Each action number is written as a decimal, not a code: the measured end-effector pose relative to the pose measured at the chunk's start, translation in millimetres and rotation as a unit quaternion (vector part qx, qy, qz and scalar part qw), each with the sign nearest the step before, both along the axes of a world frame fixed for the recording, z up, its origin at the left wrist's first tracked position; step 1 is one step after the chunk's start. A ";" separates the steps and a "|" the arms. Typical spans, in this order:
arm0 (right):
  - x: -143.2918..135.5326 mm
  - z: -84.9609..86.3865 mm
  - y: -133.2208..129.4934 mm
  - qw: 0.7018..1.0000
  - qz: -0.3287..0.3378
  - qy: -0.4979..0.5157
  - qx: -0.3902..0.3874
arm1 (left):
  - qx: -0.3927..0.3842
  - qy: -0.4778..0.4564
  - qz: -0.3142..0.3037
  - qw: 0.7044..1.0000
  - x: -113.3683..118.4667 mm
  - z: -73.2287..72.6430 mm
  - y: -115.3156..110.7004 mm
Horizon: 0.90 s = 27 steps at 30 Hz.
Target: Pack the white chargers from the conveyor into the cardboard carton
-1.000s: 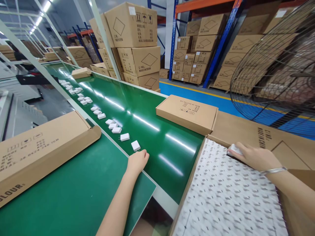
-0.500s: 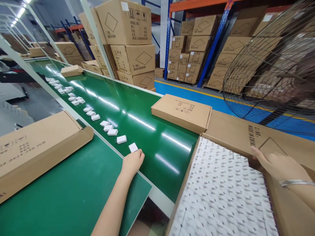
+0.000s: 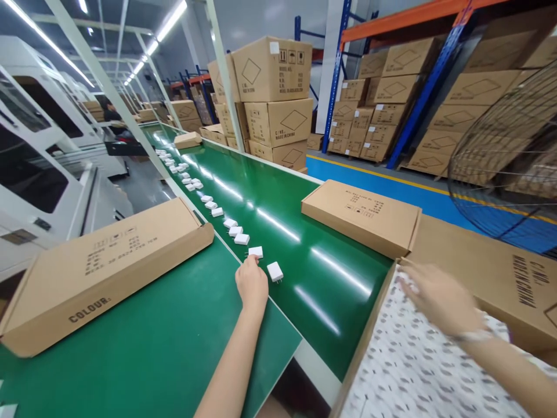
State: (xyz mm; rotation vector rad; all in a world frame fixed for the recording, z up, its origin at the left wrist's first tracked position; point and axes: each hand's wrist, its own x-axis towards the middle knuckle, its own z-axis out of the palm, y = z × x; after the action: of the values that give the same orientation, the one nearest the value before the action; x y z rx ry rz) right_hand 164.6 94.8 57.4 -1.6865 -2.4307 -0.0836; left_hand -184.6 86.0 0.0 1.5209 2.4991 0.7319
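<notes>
My left hand [image 3: 251,283] rests at the near edge of the green conveyor belt [image 3: 300,310], its fingers closed on a white plug-in charger [image 3: 256,252] with metal prongs. Just right of that hand, another white charger [image 3: 275,271] lies by itself, prongs toward me. More chargers [image 3: 242,239] trail up the belt in a loose line. At the right, my right hand [image 3: 439,299] is blurred by motion above an open carton packed with rows of white chargers [image 3: 404,354]. Its fingers reach out toward the carton's far left corner, with nothing visible in them.
A closed brown box [image 3: 361,215] lies across the belt beside the open carton's flap [image 3: 470,249]. Another box [image 3: 113,261] sits on the green side table [image 3: 174,331] at left. A wire fan [image 3: 509,157] stands at right; stacked cartons [image 3: 278,122] rise behind the belt.
The view has swung left. My left hand has let go of the nearest charger, now turned on the belt, and closed on the one behind. My right hand has moved left over the packed chargers.
</notes>
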 end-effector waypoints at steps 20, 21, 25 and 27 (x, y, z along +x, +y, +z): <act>-285.4 -42.0 73.3 0.975 0.149 -0.081 -0.140 | 0.056 -0.179 0.041 0.981 -9.5 -6.9 4.6; -296.3 -42.1 73.5 0.971 0.167 -0.090 -0.146 | 0.066 -0.189 0.050 0.978 -10.4 -7.1 4.4; -330.4 -47.0 75.2 0.945 0.224 -0.124 -0.202 | 0.101 -0.241 0.101 0.960 -14.6 -10.5 4.1; -336.6 -50.2 80.5 0.935 0.233 -0.133 -0.230 | 0.136 -0.270 0.119 0.946 -15.9 -12.9 4.3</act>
State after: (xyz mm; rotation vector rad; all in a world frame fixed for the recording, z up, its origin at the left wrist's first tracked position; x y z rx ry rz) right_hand -172.0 175.3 7.3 -1.2432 -3.1847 0.3735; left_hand -200.5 90.3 -12.9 0.9054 2.2319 1.3651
